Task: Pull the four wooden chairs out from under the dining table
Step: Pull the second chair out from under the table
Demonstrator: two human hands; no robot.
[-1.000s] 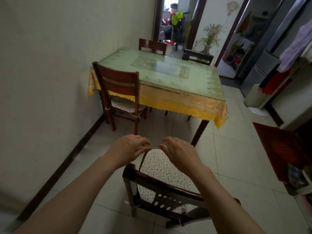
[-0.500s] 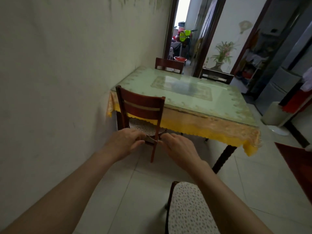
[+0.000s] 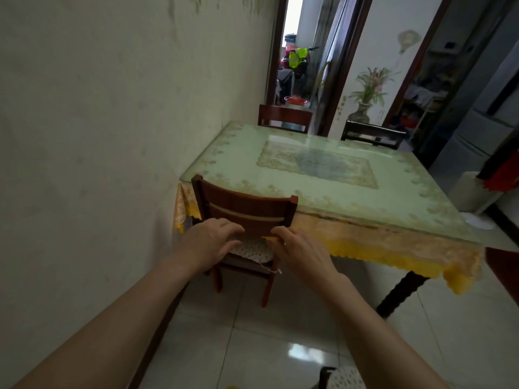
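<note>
A reddish wooden chair point(image 3: 247, 206) with a spotted cushion stands tucked at the near left corner of the dining table point(image 3: 351, 197), close to the wall. My left hand point(image 3: 209, 242) and my right hand point(image 3: 300, 252) hover just in front of its backrest, fingers spread, holding nothing. Two more chairs stand at the table's far side: a reddish chair point(image 3: 285, 117) on the left and a dark chair point(image 3: 372, 134) on the right. The cushion corner of another chair point(image 3: 341, 379) shows at the bottom edge, behind my right arm.
The wall point(image 3: 98, 136) runs along the left, touching the table's side. A doorway point(image 3: 295, 57) opens beyond the table. A white fan base point(image 3: 477, 217) and a grey cabinet point(image 3: 471, 136) stand on the right. A dark table leg point(image 3: 398, 296) is at the near right.
I have moved forward from the pulled-out chair toward the chair at the table's near left corner. Both hands have come closer to its backrest; the pulled-out chair has slid to the bottom edge.
</note>
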